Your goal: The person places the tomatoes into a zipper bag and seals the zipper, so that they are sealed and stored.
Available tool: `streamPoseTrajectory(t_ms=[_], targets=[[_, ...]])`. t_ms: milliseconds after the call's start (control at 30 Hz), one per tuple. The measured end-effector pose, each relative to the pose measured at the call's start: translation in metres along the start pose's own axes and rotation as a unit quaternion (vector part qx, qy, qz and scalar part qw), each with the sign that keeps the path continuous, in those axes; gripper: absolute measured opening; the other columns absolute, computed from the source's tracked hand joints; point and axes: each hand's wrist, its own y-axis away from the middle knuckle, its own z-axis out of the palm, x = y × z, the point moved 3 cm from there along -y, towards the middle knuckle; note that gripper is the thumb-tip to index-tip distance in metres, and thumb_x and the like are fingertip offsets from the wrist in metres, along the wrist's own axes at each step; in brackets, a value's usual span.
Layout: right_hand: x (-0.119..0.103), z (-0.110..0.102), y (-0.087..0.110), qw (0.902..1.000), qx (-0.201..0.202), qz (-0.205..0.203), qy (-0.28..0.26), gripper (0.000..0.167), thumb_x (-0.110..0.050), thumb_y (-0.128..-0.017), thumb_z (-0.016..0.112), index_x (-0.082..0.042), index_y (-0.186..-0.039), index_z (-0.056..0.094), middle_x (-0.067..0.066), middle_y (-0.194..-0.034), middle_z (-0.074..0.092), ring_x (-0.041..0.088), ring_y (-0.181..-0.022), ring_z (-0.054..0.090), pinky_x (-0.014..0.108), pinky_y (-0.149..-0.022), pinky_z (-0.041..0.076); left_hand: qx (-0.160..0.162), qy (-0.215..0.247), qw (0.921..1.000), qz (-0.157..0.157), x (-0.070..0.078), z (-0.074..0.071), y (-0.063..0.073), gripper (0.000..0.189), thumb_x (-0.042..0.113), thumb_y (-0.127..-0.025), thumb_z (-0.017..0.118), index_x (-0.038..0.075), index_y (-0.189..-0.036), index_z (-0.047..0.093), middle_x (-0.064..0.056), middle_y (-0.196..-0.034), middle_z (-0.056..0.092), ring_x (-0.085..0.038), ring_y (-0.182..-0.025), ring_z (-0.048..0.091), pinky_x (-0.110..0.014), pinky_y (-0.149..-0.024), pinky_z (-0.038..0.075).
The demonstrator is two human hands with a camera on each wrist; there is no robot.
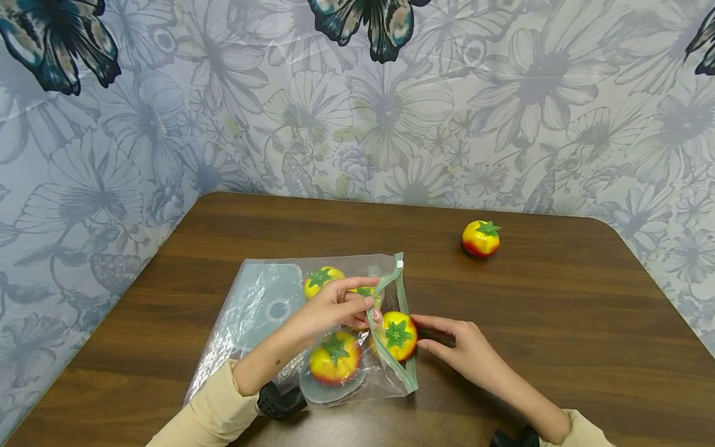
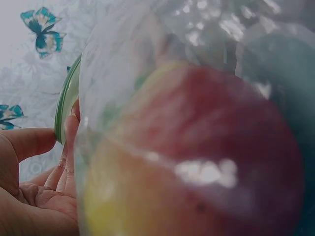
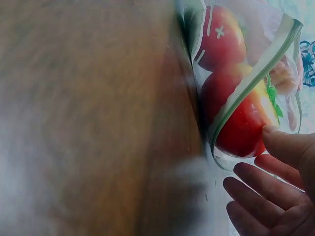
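Note:
A clear zip bag (image 1: 385, 388) with a green-edged mouth lies flat, its opening facing right. My left hand (image 1: 329, 304) reaches over it and pinches the mouth's upper edge, holding it raised. At the opening sits a yellow-red fruit (image 1: 398, 336) with a green star-shaped leaf top. My right hand (image 1: 466, 347) touches its right side with thumb and index finger, the other fingers loosely extended in the right wrist view. Inside the bag are similar fruits, one lower fruit (image 1: 335, 358) and one upper fruit (image 1: 321, 280); another is partly hidden by the left hand.
One more yellow-red fruit (image 1: 480, 238) stands apart at the back right of the brown wooden table (image 1: 558, 298). Behind the table's far edge hangs a flowered wall covering (image 1: 391, 136) with butterflies. The bag bears pale blue printed shapes (image 1: 268, 304).

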Motion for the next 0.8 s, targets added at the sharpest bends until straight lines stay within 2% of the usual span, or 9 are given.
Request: streamPoseTrajectory(t_ms=[200, 433, 600, 700, 800], targets=[[-0.003, 0.004, -0.003, 0.9999, 0.011, -0.002, 0.000, 0.035, -0.023, -0.086, 0.069, -0.011, -0.119, 0.065, -0.004, -0.114, 0.064, 0.015, -0.106, 0.058, 0.040, -0.088, 0.047, -0.002, 0.001, 1.0000, -0.002, -0.001, 0.000, 0.000, 0.046, 0.008, -0.093, 0.056, -0.002, -0.136, 0.044, -0.011, -0.086, 0.067, -0.016, -0.071, 0.063, -0.032, -0.071, 0.054], [-0.003, 0.002, -0.001, 0.9998, 0.019, 0.005, -0.008, 0.033, -0.018, -0.087, 0.068, -0.013, -0.120, 0.064, -0.005, -0.113, 0.064, 0.015, -0.105, 0.058, 0.039, -0.087, 0.048, -0.009, 0.004, 0.9999, 0.004, -0.002, 0.000, 0.000, 0.047, 0.009, -0.093, 0.056, -0.003, -0.137, 0.043, -0.010, -0.086, 0.066, -0.016, -0.072, 0.063, -0.034, -0.074, 0.054], [-0.006, -0.001, 0.008, 0.9991, 0.038, -0.008, -0.016, 0.038, -0.008, -0.083, 0.071, -0.011, -0.120, 0.063, -0.002, -0.114, 0.064, 0.017, -0.105, 0.059, 0.037, -0.086, 0.049, -0.004, 0.004, 1.0000, 0.002, -0.002, 0.000, 0.000, 0.047, 0.009, -0.093, 0.057, -0.001, -0.137, 0.044, -0.010, -0.086, 0.066, -0.016, -0.071, 0.063, -0.034, -0.073, 0.054], [-0.007, 0.000, 0.009, 0.9985, 0.040, -0.025, -0.029, 0.043, -0.004, -0.080, 0.073, -0.008, -0.122, 0.061, 0.002, -0.115, 0.064, 0.020, -0.104, 0.060, 0.036, -0.084, 0.050, -0.002, 0.003, 1.0000, 0.000, -0.002, -0.001, 0.000, 0.047, 0.009, -0.093, 0.057, -0.001, -0.137, 0.044, -0.010, -0.086, 0.066, -0.016, -0.071, 0.063, -0.034, -0.073, 0.054], [-0.006, 0.003, 0.007, 0.9981, 0.035, -0.023, -0.046, 0.048, -0.005, -0.079, 0.075, -0.005, -0.125, 0.059, 0.005, -0.116, 0.063, 0.020, -0.102, 0.061, 0.035, -0.083, 0.050, -0.001, 0.004, 1.0000, -0.005, -0.002, 0.000, -0.001, 0.046, 0.009, -0.093, 0.057, -0.001, -0.137, 0.044, -0.010, -0.086, 0.066, -0.016, -0.071, 0.063, -0.035, -0.073, 0.054]])
